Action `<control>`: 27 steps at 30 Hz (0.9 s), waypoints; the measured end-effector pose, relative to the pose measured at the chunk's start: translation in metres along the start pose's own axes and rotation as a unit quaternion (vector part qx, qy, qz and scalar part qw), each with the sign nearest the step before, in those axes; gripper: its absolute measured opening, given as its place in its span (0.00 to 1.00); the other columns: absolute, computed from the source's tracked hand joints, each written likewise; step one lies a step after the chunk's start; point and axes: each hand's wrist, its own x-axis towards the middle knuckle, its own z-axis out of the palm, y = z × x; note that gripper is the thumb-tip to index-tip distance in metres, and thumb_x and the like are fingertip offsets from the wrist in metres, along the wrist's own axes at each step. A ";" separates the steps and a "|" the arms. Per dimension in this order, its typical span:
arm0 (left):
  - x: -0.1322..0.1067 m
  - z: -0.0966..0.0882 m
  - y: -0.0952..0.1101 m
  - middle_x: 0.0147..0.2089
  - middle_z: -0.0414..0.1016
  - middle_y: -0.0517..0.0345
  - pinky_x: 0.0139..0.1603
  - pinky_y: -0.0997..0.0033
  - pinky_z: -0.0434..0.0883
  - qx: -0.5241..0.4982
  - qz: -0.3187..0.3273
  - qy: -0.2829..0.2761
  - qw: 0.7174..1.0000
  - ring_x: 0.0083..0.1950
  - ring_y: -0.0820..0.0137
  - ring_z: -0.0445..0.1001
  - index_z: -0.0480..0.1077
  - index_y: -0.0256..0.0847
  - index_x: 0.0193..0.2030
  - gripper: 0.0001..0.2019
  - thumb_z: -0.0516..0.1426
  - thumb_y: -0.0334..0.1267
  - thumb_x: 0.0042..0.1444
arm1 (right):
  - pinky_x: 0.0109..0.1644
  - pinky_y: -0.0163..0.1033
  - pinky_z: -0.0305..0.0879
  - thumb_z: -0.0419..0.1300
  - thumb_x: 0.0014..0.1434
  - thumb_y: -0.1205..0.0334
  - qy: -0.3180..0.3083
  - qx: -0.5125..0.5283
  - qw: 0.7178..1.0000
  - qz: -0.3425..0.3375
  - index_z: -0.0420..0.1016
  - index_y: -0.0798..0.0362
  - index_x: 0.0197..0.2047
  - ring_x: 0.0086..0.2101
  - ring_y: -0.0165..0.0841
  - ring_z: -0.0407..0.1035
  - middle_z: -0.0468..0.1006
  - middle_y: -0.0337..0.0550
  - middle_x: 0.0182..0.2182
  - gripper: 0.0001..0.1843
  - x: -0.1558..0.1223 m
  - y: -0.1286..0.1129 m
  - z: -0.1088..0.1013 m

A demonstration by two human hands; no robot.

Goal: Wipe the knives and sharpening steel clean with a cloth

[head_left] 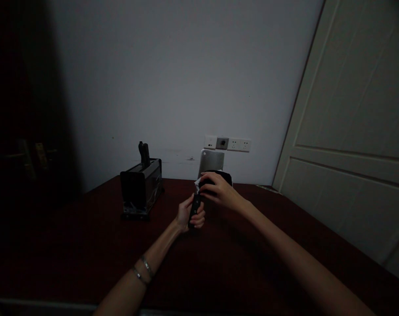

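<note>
My left hand point(191, 213) is wrapped round the black riveted handle of a cleaver point(211, 159). Its broad silvery blade points up and away from me, with a small hole near the upper left corner. My right hand point(221, 189) is at the lower part of the blade, fingers bent over a dark, soft-looking piece point(226, 176) with white edges, perhaps a cloth. That piece and my fingers hide the lower blade. To the left stands a dark knife block point(141, 186) with black handles point(144, 153) sticking out of its top.
A dark red table point(173, 272) lies under my hands. Behind it is a pale wall with a row of sockets and a switch point(227, 144). A light panelled door point(350, 131) rises at the right; a dark door with a handle point(39, 156) is at the left.
</note>
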 end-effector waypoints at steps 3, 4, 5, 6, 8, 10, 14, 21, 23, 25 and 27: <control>0.001 -0.002 -0.001 0.12 0.47 0.67 0.13 0.78 0.49 0.006 -0.004 0.001 1.000 0.11 0.80 0.43 0.58 0.38 0.20 0.27 0.37 0.56 0.57 | 0.52 0.50 0.59 0.55 0.57 0.62 0.016 -0.007 1.000 0.003 0.72 0.52 0.36 0.51 0.40 0.59 0.69 0.49 0.43 0.06 -0.001 0.000 0.004; 0.001 -0.003 -0.002 0.12 0.47 0.67 0.13 0.78 0.48 0.008 -0.007 0.002 1.000 0.11 0.80 0.43 0.58 0.38 0.21 0.27 0.37 0.56 0.57 | 0.52 0.51 0.59 0.55 0.57 0.62 0.021 -0.009 1.000 0.003 0.72 0.52 0.37 0.51 0.40 0.59 0.69 0.49 0.43 0.06 0.000 -0.001 0.007; 0.002 -0.004 -0.004 0.12 0.47 0.67 0.13 0.78 0.48 0.008 -0.008 0.005 1.000 0.11 0.80 0.43 0.59 0.37 0.21 0.26 0.38 0.56 0.57 | 0.52 0.51 0.59 0.55 0.57 0.63 0.026 -0.011 1.000 0.003 0.72 0.52 0.37 0.51 0.40 0.59 0.69 0.49 0.43 0.06 0.001 -0.002 0.011; 0.002 -0.005 -0.005 0.12 0.47 0.67 0.13 0.78 0.48 0.008 -0.007 0.008 1.000 0.11 0.80 0.43 0.59 0.37 0.21 0.26 0.39 0.55 0.57 | 0.52 0.51 0.59 0.55 0.57 0.63 0.031 -0.011 0.999 0.002 0.72 0.51 0.38 0.51 0.40 0.59 0.69 0.49 0.43 0.07 0.002 -0.003 0.015; 0.002 -0.006 -0.006 0.12 0.47 0.67 0.13 0.78 0.49 0.007 0.000 0.013 1.000 0.11 0.80 0.43 0.59 0.37 0.21 0.25 0.39 0.55 0.57 | 0.52 0.50 0.59 0.55 0.57 0.64 0.048 -0.005 0.999 0.004 0.72 0.51 0.38 0.50 0.40 0.60 0.70 0.49 0.42 0.07 0.003 -0.005 0.021; 0.002 -0.006 -0.005 0.12 0.48 0.66 0.14 0.78 0.49 0.010 0.004 0.012 1.000 0.11 0.80 0.44 0.59 0.37 0.21 0.25 0.39 0.55 0.57 | 0.51 0.49 0.59 0.55 0.57 0.64 0.093 0.017 0.995 0.032 0.72 0.51 0.37 0.49 0.38 0.61 0.71 0.48 0.41 0.06 0.004 -0.007 0.024; 0.001 -0.004 0.001 0.13 0.49 0.66 0.14 0.77 0.50 0.031 0.007 0.014 0.999 0.12 0.79 0.46 0.60 0.37 0.23 0.26 0.38 0.56 0.57 | 0.49 0.44 0.61 0.57 0.56 0.62 0.291 0.098 0.935 0.176 0.72 0.51 0.34 0.43 0.35 0.65 0.71 0.45 0.38 0.04 0.004 -0.010 0.016; 0.000 -0.006 0.005 0.14 0.50 0.66 0.15 0.77 0.50 0.053 0.054 0.044 0.996 0.12 0.79 0.46 0.67 0.31 0.34 0.29 0.38 0.57 0.56 | 0.35 0.38 0.65 0.62 0.47 0.53 0.529 0.266 0.689 0.418 0.72 0.54 0.32 0.27 0.30 0.67 0.72 0.36 0.26 0.13 -0.011 0.004 0.005; 0.000 -0.007 0.005 0.15 0.51 0.66 0.16 0.77 0.50 0.051 0.061 0.053 0.995 0.13 0.79 0.46 0.67 0.31 0.36 0.27 0.39 0.55 0.56 | 0.29 0.35 0.65 0.64 0.44 0.53 0.555 0.360 0.593 0.460 0.72 0.53 0.35 0.21 0.27 0.65 0.71 0.32 0.21 0.16 -0.021 0.012 0.014; 0.000 -0.007 0.005 0.16 0.51 0.66 0.16 0.77 0.51 0.051 0.066 0.063 0.995 0.14 0.79 0.47 0.67 0.32 0.37 0.25 0.41 0.52 0.57 | 0.28 0.33 0.66 0.66 0.41 0.56 0.561 0.445 0.517 0.469 0.71 0.52 0.37 0.21 0.26 0.66 0.72 0.31 0.21 0.18 -0.034 0.020 0.025; 0.000 -0.007 0.004 0.17 0.52 0.65 0.17 0.77 0.52 0.052 0.073 0.068 0.994 0.14 0.79 0.49 0.66 0.32 0.37 0.23 0.41 0.50 0.57 | 0.28 0.32 0.67 0.67 0.40 0.57 0.548 0.501 0.474 0.473 0.71 0.51 0.36 0.23 0.26 0.68 0.75 0.31 0.24 0.18 -0.046 0.027 0.039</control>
